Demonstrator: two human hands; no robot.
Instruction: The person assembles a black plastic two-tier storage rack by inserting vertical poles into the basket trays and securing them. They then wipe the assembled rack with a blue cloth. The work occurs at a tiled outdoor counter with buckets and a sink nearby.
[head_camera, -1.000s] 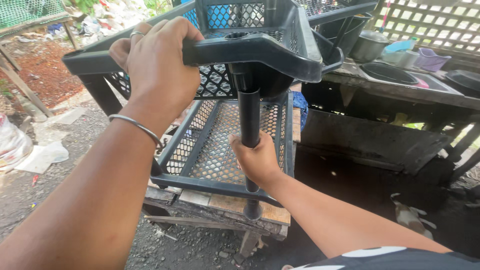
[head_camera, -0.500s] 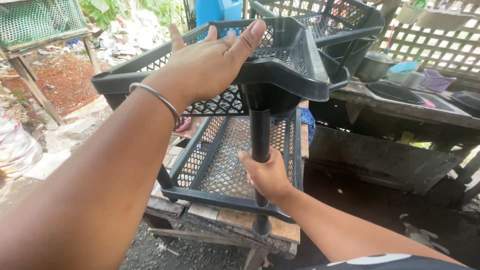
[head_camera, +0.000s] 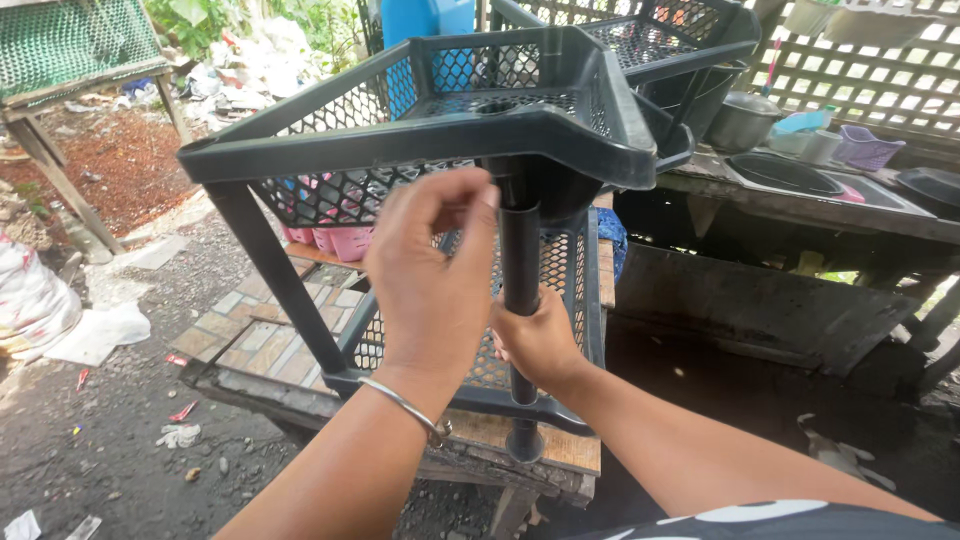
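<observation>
A single head-worn camera looks forward and down from the person's own eye level, outdoors. It sits close: both forearms enter from the bottom edge and fill the lower frame, and the black plastic shelf rack (head_camera: 440, 120) occupies the centre. Farther off, a wash counter (head_camera: 800, 195) runs along the right and littered ground lies at left.
</observation>
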